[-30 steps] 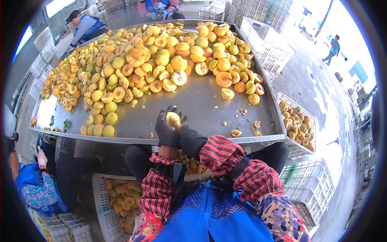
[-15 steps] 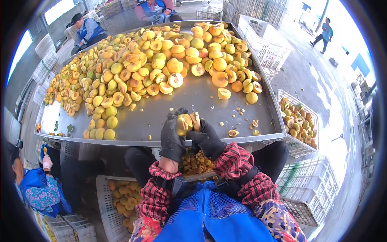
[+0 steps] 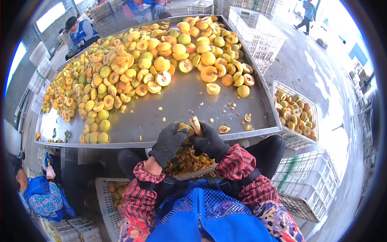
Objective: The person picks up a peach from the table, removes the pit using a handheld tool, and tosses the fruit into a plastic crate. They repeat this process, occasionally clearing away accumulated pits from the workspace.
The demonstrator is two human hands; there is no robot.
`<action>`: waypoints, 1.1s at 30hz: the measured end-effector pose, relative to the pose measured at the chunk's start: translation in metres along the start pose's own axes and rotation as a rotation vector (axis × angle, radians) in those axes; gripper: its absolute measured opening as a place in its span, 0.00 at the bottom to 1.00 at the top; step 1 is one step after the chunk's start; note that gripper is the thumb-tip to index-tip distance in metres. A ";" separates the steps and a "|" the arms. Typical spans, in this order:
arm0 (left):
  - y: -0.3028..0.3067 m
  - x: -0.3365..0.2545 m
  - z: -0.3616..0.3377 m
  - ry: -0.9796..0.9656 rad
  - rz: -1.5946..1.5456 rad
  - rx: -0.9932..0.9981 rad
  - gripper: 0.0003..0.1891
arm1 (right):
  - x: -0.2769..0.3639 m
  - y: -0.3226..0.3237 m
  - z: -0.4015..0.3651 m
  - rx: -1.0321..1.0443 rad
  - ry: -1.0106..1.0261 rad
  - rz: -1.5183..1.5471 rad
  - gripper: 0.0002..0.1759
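My left hand, in a dark glove, is closed around a yellow peach, mostly hidden by the fingers. My right hand, gloved too, grips a short knife with a pale wooden handle; its small metal tip points away from me. Both hands are close together at the near edge of the metal table. Below them a container of peach scraps sits between my knees. A big heap of halved yellow peaches covers the far and left parts of the table.
Pit bits and a loose peach piece lie on the table. A crate of peach halves stands at the right, above stacked white crates. Another crate is by my left leg. Co-workers sit left and across; a person walks far right.
Both hands have moved slightly down towards me, and the left has turned, covering more of the peach. The view has shifted a little. The distant person has walked left.
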State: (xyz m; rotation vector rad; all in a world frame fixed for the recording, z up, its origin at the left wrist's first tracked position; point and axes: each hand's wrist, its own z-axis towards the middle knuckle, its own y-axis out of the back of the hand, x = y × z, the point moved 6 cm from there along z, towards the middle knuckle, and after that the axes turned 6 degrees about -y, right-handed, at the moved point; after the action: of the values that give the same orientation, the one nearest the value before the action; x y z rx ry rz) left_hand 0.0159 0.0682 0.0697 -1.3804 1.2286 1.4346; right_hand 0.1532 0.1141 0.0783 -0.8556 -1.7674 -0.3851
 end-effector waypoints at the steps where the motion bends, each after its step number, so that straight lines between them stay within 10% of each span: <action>1: -0.001 0.003 -0.001 0.004 -0.059 0.005 0.17 | 0.000 -0.001 0.000 0.008 0.060 -0.027 0.25; 13: 0.015 0.020 -0.010 0.190 -0.456 0.118 0.21 | -0.011 0.023 -0.005 0.265 0.014 0.538 0.23; 16: 0.024 -0.032 -0.014 -0.558 0.904 -0.131 0.23 | -0.007 0.028 -0.009 0.266 0.062 0.417 0.22; 22: -0.002 -0.009 -0.025 -0.019 -0.430 0.031 0.18 | -0.003 0.001 -0.014 0.246 0.072 0.295 0.24; 24: -0.001 0.001 -0.034 0.049 -0.515 -0.083 0.18 | 0.007 -0.018 -0.012 0.276 0.329 0.212 0.27; 30: 0.088 0.013 -0.105 -0.068 -0.400 -0.284 0.21 | 0.001 -0.012 -0.019 0.183 0.014 0.253 0.26; 33: 0.158 0.016 -0.187 -0.069 -0.105 -0.697 0.16 | -0.008 0.005 -0.025 0.177 -0.052 0.237 0.23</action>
State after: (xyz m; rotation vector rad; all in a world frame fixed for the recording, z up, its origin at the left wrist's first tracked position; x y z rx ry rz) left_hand -0.0949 -0.1504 0.0834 -1.7877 0.6056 1.9104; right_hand 0.1750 0.0993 0.0792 -0.9407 -1.6953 -0.0511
